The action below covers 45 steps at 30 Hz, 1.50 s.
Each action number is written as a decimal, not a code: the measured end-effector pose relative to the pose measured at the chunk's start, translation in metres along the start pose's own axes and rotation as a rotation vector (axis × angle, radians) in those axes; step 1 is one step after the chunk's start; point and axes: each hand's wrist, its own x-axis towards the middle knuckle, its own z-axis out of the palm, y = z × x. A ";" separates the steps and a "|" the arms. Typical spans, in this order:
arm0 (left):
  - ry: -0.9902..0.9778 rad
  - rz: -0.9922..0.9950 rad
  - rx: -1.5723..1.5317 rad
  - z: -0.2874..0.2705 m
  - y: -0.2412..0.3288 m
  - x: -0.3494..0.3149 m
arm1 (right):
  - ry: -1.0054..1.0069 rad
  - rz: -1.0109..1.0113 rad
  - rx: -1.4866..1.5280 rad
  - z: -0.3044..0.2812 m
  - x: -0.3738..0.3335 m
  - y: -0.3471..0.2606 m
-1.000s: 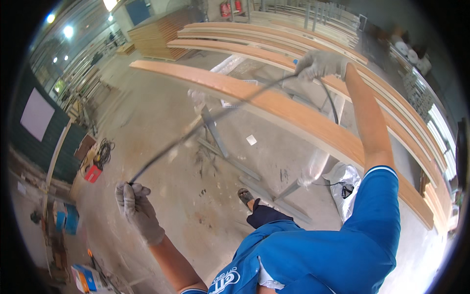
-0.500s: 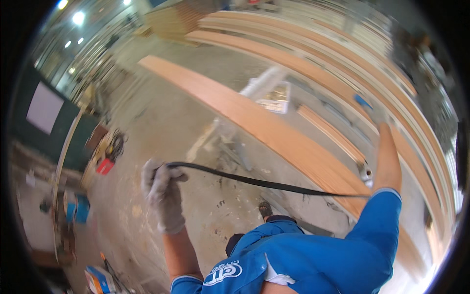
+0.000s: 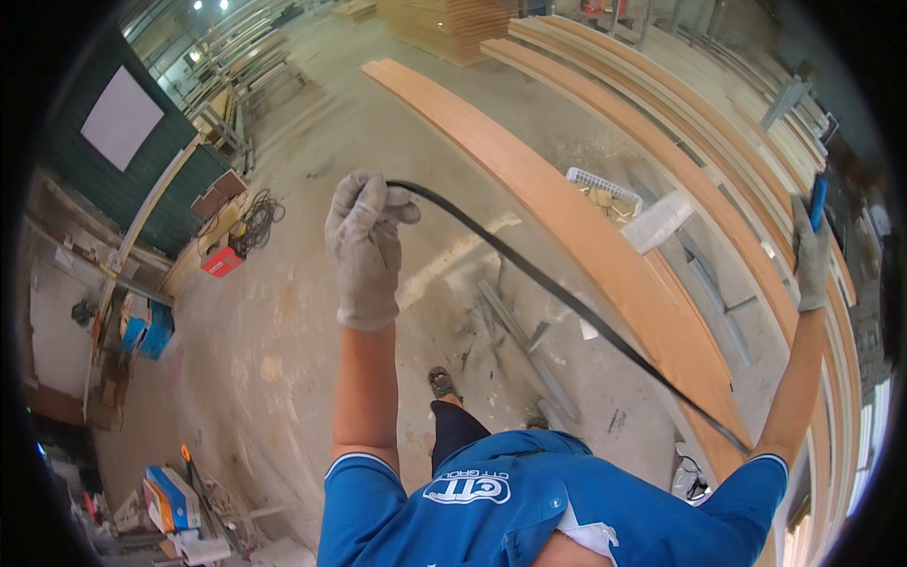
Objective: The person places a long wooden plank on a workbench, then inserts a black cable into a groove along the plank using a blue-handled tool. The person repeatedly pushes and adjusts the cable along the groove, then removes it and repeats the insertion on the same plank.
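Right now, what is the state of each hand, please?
Left hand: closed, pinching the black flexible strip.
Right hand: holding a blue object, exact kind unclear.

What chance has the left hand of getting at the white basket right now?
Probably not: the left hand grips the black strip, and in this view the nearest long board lies between that hand and the white basket.

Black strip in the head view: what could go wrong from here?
1. The black strip, pinched in the left hand, might snag on the wooden plank it crosses in view; whether they touch is unclear.
2. The blue object in the right hand could knock or mark the nearby boards.
3. The metal bar on the floor near the feet could be a trip hazard.
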 end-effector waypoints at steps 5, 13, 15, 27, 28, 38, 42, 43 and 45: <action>-0.178 -0.082 -0.011 -0.048 0.009 0.098 | -0.379 0.011 0.175 0.193 -0.048 -0.198; -0.455 -0.110 -0.039 -0.077 -0.001 0.187 | -1.013 0.203 0.526 0.378 -0.032 -0.284; -0.483 -0.104 -0.024 -0.080 -0.009 0.207 | -1.044 0.191 0.466 0.394 -0.015 -0.281; -0.504 -0.269 -0.020 -0.078 -0.058 0.304 | -0.804 0.073 0.276 0.452 0.065 -0.269; -0.499 -0.234 0.042 -0.080 -0.060 0.312 | -0.820 0.070 0.264 0.459 0.071 -0.268; -0.681 -0.072 0.419 -0.149 -0.090 0.483 | -0.630 -0.099 0.058 0.620 0.134 -0.261; -0.683 -0.103 0.430 -0.196 -0.125 0.584 | -0.570 -0.059 0.039 0.707 0.179 -0.275; -0.684 -0.102 0.422 -0.208 -0.134 0.610 | -0.582 -0.029 0.054 0.729 0.195 -0.280; -0.663 -0.108 0.406 -0.232 -0.155 0.661 | -0.570 -0.009 0.029 0.773 0.225 -0.289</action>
